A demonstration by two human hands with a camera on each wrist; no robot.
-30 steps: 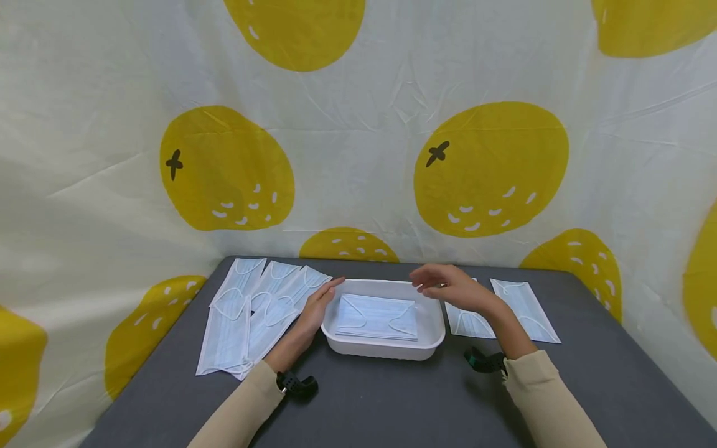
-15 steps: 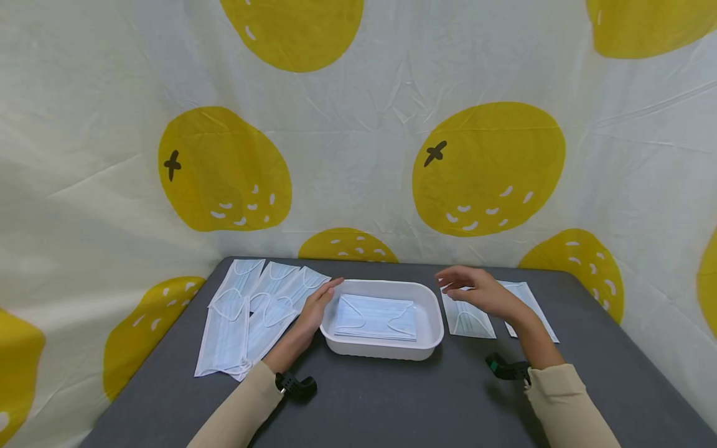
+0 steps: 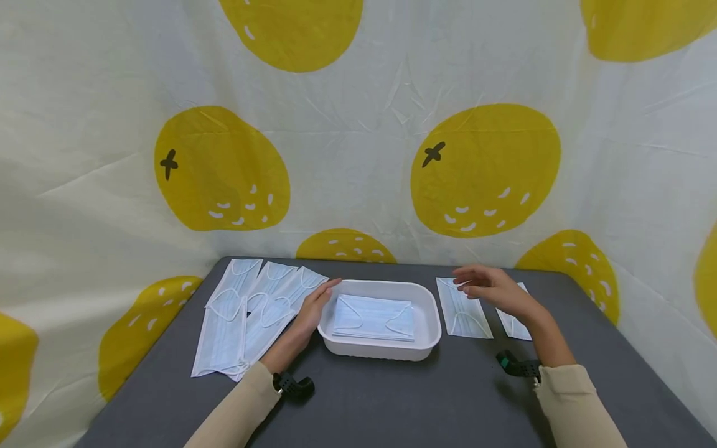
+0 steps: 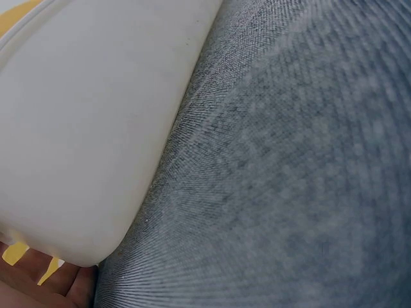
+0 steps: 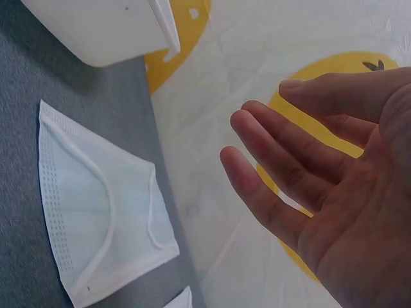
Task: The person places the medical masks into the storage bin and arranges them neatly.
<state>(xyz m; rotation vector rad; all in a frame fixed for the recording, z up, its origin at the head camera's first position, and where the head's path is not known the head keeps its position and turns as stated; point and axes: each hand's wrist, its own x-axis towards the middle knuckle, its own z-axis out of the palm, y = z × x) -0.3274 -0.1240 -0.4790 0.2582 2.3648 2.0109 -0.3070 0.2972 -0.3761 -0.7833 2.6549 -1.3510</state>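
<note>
At the hub of the clock, with 12 towards the curtain, a white tub (image 3: 376,350), upright on the dark table (image 3: 392,404). Inside it, a flat pile of masks (image 3: 374,319), pale blue, with loops of white cord showing on top.

At 9 o'clock, laid along the rim, the left hand (image 3: 311,311), fingers fairly straight and pointing towards 1. Seen from the left wrist, the tub's wall at 10 o'clock and fingertips by its far corner at 7, partly hidden.

At 3 o'clock, just beside the tub, a flat mask (image 3: 467,318), with one ear loop in plain sight. Above its far edge, the right hand (image 3: 495,290), fingers loosely bent and slightly spread, thumb apart from the fingertips in the right wrist view. Farther out at 3, partly hidden by the right arm, another mask (image 3: 514,325).

Beyond the left hand, at 9 o'clock, overlapping masks (image 3: 221,339), fanned out lengthwise towards 1, loops uppermost.

On both wrists, black straps (image 3: 294,386) below beige sleeves (image 3: 238,407). At 12, behind everything, a pale curtain (image 3: 353,168) printed with big yellow fruit.
</note>
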